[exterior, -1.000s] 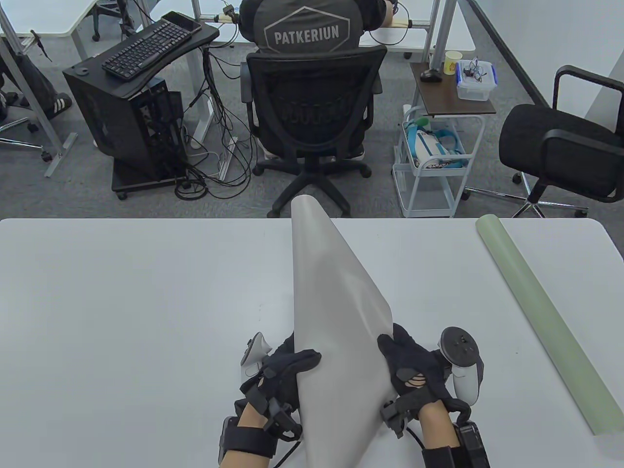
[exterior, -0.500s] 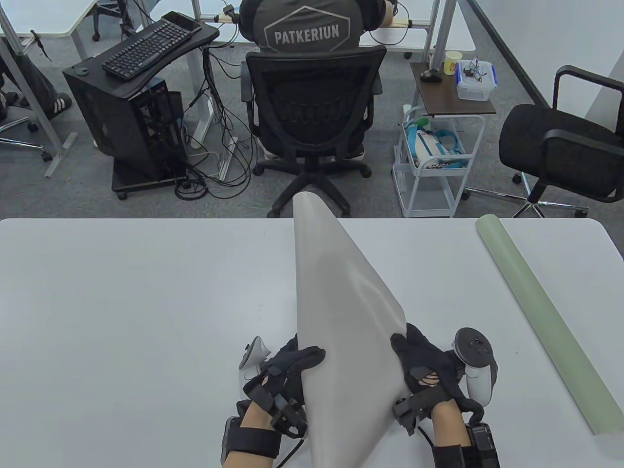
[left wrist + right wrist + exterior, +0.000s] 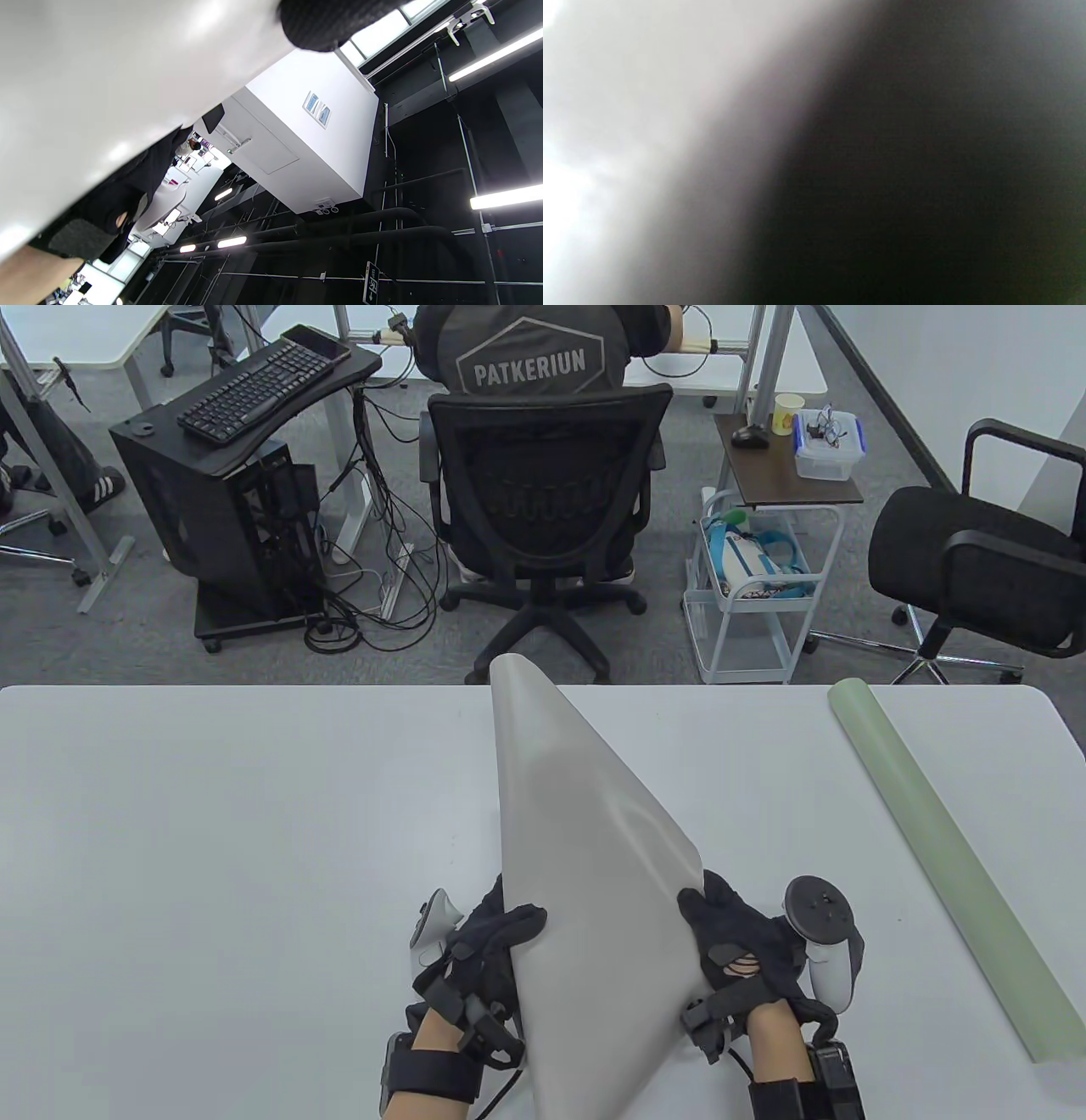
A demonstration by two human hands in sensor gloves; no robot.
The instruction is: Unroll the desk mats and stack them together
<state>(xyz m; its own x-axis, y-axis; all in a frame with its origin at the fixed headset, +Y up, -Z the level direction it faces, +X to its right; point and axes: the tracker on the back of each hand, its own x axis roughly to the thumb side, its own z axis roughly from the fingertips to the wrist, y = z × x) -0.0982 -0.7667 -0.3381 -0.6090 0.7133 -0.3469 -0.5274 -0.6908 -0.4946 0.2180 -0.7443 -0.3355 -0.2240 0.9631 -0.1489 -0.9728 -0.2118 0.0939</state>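
Note:
A grey desk mat, partly unrolled into a cone shape, stands tilted above the white table; its narrow rolled end points to the far table edge. My left hand grips its near left edge, thumb over the surface. My right hand grips its near right edge. A pale green mat lies rolled on the table at the right, untouched. In the left wrist view the grey mat fills the upper left with a gloved fingertip on it. The right wrist view is a blur of grey and black.
Beyond the far table edge a person sits in a black office chair. A white wire cart and another black chair stand at the far right. A computer desk is at the far left.
The mat's wide near end has spread as my right hand moved right, then both hands and the mat's far tip shifted slightly left.

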